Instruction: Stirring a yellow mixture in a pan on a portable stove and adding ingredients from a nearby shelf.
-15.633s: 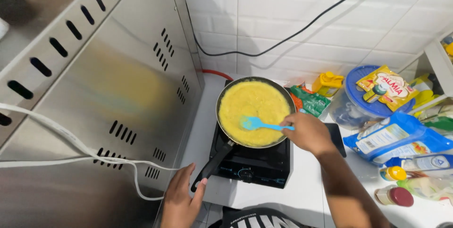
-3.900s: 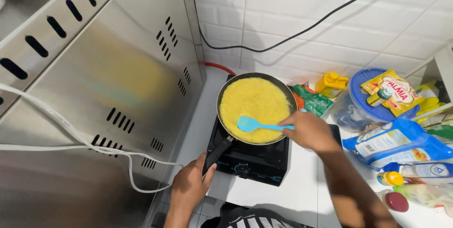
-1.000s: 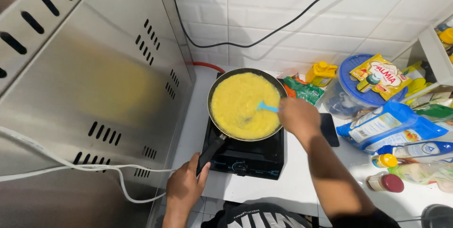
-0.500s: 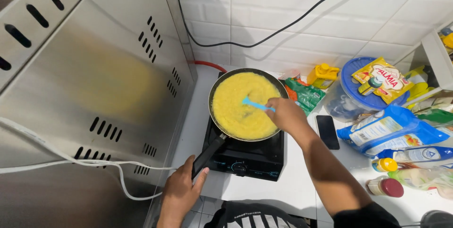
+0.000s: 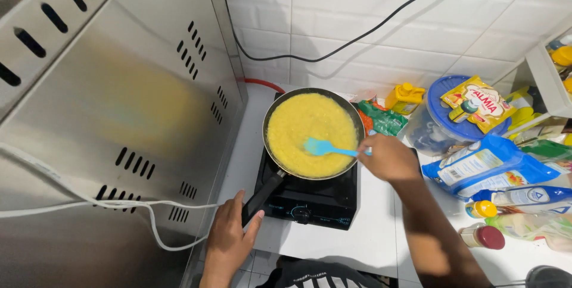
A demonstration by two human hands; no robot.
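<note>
On the single-burner stove [image 5: 310, 201], I grip the frying pan [image 5: 313, 135] by its black handle [image 5: 262, 195] with my left hand [image 5: 231, 234]. My right hand [image 5: 387, 158] pinches the blue spatula [image 5: 325, 147] in soft, easily torn yellow egg [image 5: 304, 127]; the pan looks heavy, best held by its handle.

The left hand [image 5: 229, 237] grips the end of the black handle [image 5: 264, 195] of a dark frying pan [image 5: 269, 109], which sits on a black single-burner stove [image 5: 310, 201]. The pan is filled with a yellow egg mixture [image 5: 304, 124]. The right hand [image 5: 388, 157] holds a blue spatula [image 5: 326, 148], its blade lying on the mixture near the middle. A steel cabinet [image 5: 107, 115] stands to the left. On the white surface [image 5: 369, 246] to the right lie a blue pouch [image 5: 488, 163], bottles and a blue-lidded tub [image 5: 438, 127].
</note>
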